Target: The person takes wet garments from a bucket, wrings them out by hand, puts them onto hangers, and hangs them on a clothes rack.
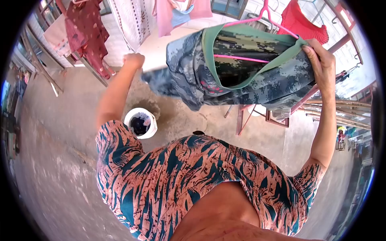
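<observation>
A camouflage shirt (257, 86) with a green collar hangs on a pink hanger (263, 18), whose hook points up. My right hand (323, 60) pinches the shirt's collar at the hanger's right end, thumb in front. At the upper left, my left hand (134, 61) is closed like a fist, near the lower tip of a white patterned cloth (130, 24). The shirt's blurred edge lies just to the right of and below that hand. Whatever the left fingers hold, if anything, cannot be made out.
A white bucket (140, 123) with dark wet contents stands on the concrete floor below my left arm. Dark red (86, 32), pink (165, 20) and bright red (304, 22) clothes hang around. A reddish metal frame (241, 119) stands beneath the shirt, with poles (341, 114) to its right.
</observation>
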`<state>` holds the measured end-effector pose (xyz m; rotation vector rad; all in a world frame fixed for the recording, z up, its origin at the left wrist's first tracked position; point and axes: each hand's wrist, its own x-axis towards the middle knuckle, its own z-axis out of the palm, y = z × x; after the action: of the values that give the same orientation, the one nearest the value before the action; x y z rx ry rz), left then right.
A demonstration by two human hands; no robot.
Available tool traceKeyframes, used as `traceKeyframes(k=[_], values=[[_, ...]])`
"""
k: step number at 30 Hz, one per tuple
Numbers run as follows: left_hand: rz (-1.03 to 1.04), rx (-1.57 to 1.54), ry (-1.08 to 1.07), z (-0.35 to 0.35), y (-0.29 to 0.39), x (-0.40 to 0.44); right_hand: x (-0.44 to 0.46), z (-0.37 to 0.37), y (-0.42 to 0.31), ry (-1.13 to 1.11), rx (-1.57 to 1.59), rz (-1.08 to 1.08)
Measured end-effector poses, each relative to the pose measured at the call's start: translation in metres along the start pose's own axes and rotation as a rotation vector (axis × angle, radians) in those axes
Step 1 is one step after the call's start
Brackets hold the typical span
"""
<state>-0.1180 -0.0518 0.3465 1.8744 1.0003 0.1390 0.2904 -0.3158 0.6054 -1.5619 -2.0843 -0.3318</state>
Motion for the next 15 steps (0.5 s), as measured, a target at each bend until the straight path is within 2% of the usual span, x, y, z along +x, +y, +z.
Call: traceKeyframes(k=[1,2,3,4,7,9,10,13,14,15], values=[[0.011,-0.012,0.147,-0.002,-0.005,-0.002,0.001,-0.003,0.004,0.025,-0.004,0.027],[0.094,-0.197,0.288,0.001,0.007,-0.011,-0.001,-0.003,0.007,0.062,0.021,0.049],[0.247,-0.464,0.393,0.017,0.022,-0.019,-0.003,-0.004,0.007,0.082,0.020,0.051],[0.493,-0.795,0.460,0.038,0.048,-0.036,-0.004,-0.005,0.007,0.100,0.021,0.052],[0.987,-0.485,0.767,0.092,0.113,-0.061,-0.005,-0.008,0.007,0.107,0.033,0.071],[0.841,-0.083,0.965,0.107,0.124,-0.064,-0.004,-0.009,0.008,0.094,0.044,0.095],[0.857,0.047,1.069,0.105,0.127,-0.062,-0.006,-0.010,0.009,0.088,0.024,0.092],[0.895,0.242,1.068,0.081,0.129,-0.058,-0.010,-0.016,0.020,0.061,-0.010,0.076],[0.942,0.218,1.090,0.074,0.136,-0.058,-0.013,-0.019,0.027,0.028,-0.001,0.074],[0.904,0.193,1.039,0.066,0.146,-0.062,-0.016,-0.021,0.031,-0.005,0.009,0.073]])
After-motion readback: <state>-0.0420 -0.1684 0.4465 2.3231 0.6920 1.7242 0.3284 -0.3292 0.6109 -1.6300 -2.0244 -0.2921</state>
